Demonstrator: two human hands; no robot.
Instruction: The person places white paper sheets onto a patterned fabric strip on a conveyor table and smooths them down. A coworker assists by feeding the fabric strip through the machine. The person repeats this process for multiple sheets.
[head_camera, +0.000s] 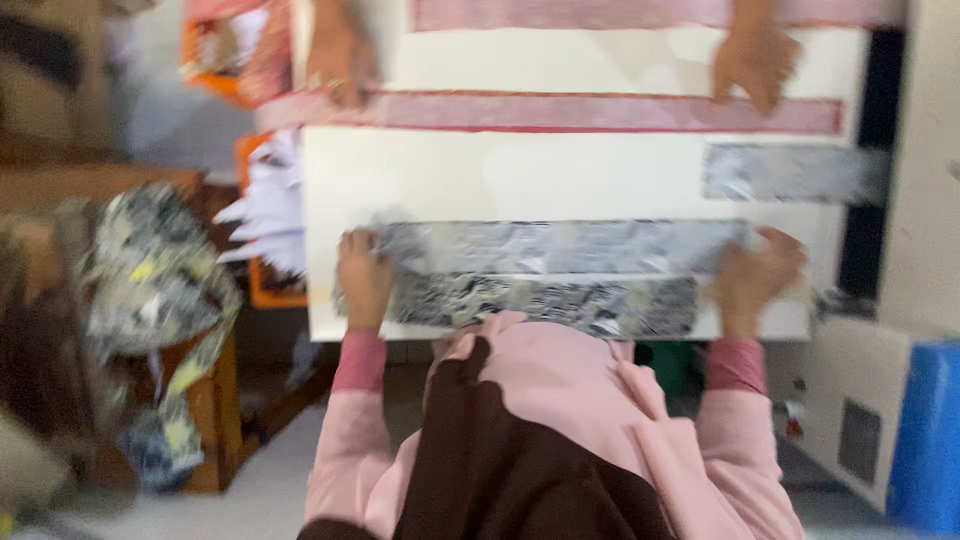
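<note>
Head view, blurred: left hand (362, 275) and right hand (752, 275) pinch the ends of a grey patterned fabric strip (560, 248) lying on the white table (560, 180). Uneven pulling could skew it. Farther off, another person's hands (340, 65) press a red strip (600, 112).

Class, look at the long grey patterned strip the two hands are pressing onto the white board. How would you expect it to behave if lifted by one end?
The grey strip looks thin and flat, so probably light and floppy. It likely sags unless the left hand and right hand hold both ends.
</note>
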